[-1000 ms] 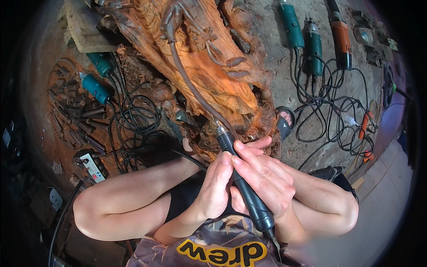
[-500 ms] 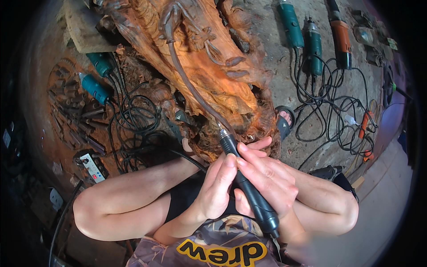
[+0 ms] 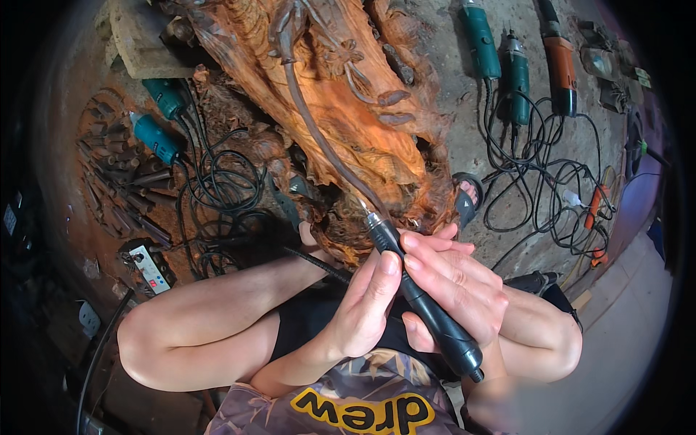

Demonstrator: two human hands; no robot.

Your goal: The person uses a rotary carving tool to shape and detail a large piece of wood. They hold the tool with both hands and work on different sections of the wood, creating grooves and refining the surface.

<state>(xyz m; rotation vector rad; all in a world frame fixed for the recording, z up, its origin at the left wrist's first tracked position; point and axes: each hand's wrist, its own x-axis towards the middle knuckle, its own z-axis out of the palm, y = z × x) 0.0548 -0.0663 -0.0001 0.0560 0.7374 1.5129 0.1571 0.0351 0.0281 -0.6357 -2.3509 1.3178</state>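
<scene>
A slim black rotary handpiece point(image 3: 428, 308) with a shiny metal tip lies slantwise between my hands, its tip pointing up and left at the wood. My right hand point(image 3: 464, 286) is closed round it from the right, fingers across its barrel. From the other side my left hand point(image 3: 366, 308) presses its thumb against the barrel; its remaining fingers are partly hidden. The tip hovers by the near end of a carved orange-brown wood piece point(image 3: 348, 138). Along that wood runs a long dark carved stem point(image 3: 312, 123), with carved leaves and a flower point(image 3: 344, 54) farther up.
Teal power tools point(image 3: 518, 80) and an orange one point(image 3: 558, 69) lie at the far right, above tangled black cords point(image 3: 522, 174). At left are two teal grinders point(image 3: 156, 138), scattered dark bits point(image 3: 130, 174) and a white power strip point(image 3: 151, 268). My bent legs flank the wood's near end.
Both hands and the handpiece have shifted slightly to the right, with the handpiece's rear end higher in view. The wood appears shifted slightly too. The grip is about the same.
</scene>
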